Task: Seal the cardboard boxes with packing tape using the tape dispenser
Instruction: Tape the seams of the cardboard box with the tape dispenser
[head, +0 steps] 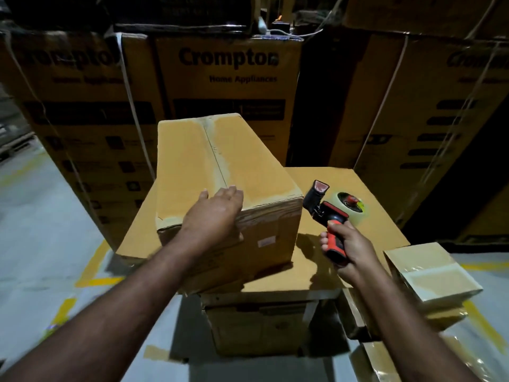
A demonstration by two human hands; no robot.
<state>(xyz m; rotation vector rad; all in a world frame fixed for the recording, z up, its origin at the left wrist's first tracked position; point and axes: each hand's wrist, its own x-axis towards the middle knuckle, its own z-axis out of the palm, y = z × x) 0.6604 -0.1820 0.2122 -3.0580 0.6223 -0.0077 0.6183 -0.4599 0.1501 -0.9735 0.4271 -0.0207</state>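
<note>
**Left palm on box, right on dispenser**

Your left hand (217, 213) lies flat, fingers straight, on the near top edge of the oblong cardboard box (192, 155), which has glossy tape along its seam. The box sits on a flat cardboard slab (366, 183). Your right hand (349, 252) grips the red-black tape dispenser (330, 216), clear roll loaded, just right of the box. Small taped box (432, 274) far right. Printed cartons (228, 78) wall the back.

Stacked cartons (228, 86) wall off the box's (220, 172) far side.
</note>
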